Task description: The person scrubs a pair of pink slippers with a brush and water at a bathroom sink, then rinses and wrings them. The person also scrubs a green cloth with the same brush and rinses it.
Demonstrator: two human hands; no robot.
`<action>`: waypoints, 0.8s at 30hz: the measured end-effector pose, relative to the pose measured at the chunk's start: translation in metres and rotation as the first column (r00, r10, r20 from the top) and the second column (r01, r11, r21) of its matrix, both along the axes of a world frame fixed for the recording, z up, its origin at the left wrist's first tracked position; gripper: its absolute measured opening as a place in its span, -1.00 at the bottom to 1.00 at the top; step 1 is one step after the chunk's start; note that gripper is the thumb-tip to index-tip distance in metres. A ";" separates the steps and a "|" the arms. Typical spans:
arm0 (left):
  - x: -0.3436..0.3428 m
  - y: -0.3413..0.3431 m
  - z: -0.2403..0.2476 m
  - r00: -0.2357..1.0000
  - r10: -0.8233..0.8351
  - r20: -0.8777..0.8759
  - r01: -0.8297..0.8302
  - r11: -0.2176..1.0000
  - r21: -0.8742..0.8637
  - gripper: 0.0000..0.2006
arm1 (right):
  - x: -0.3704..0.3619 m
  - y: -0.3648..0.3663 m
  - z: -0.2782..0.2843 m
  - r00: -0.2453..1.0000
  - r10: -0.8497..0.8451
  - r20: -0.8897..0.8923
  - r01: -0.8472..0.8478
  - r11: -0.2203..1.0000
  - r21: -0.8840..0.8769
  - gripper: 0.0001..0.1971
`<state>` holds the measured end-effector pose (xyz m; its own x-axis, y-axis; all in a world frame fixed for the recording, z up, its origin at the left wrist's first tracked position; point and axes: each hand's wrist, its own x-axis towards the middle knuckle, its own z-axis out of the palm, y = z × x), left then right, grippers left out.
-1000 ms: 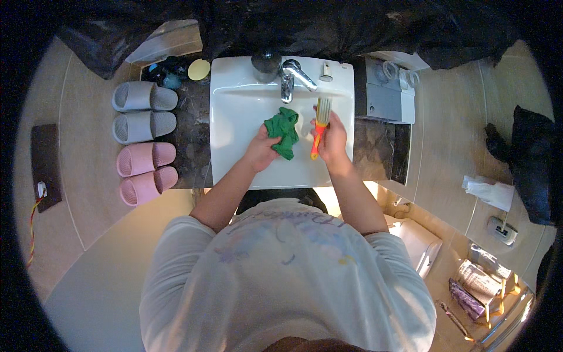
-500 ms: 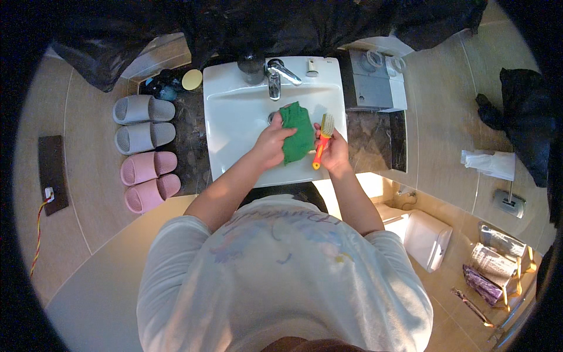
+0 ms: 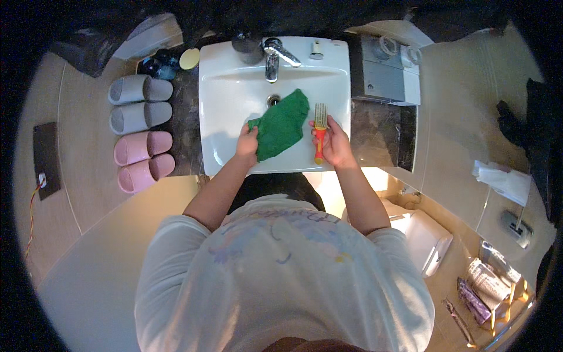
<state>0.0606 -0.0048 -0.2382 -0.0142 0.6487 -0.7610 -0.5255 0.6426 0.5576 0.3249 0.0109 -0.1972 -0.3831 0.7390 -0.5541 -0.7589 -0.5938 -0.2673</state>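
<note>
A green cloth hangs slanting over the white sink, gripped at its lower left edge by my left hand. Its free end reaches up to the right, beside the drain. My right hand is closed round a small scrubbing brush with a red and yellow handle. The brush stands bristle end up, apart from the cloth, over the right part of the basin. At the back of the sink rises a chrome faucet.
Grey slippers and pink slippers line the left side. A dark cup and a small container sit on the sink's back ledge. Grey boxes stand on the dark counter at right.
My left hand has moved left and toward me, to the cloth's lower left edge, and the cloth is now slanted and spread wider. The brush is more upright in my right hand.
</note>
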 end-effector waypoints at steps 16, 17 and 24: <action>-0.076 -0.028 0.024 -0.187 -0.055 -0.981 0.964 0.184 -0.194 -0.73 | -0.113 -0.023 -0.010 -0.194 -0.147 0.970 -0.845 0.528 -0.089 -0.55; -0.083 -0.035 0.023 -0.267 -0.086 -0.960 0.962 0.035 -0.271 -0.72 | -0.121 -0.028 0.011 -0.232 -0.084 0.969 -0.887 0.427 -0.176 -0.55; -0.093 -0.051 0.038 -0.117 -0.014 -0.993 0.976 0.183 -0.118 -0.69 | -0.100 -0.008 0.000 -0.471 0.129 0.873 -0.695 0.555 -0.457 -0.57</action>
<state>-0.0320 -0.0555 -0.2002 0.4954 0.8669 -0.0561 0.7909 -0.4234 0.4418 0.2248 0.0030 -0.1973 -0.0325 0.8162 -0.5769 0.9153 -0.2076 -0.3451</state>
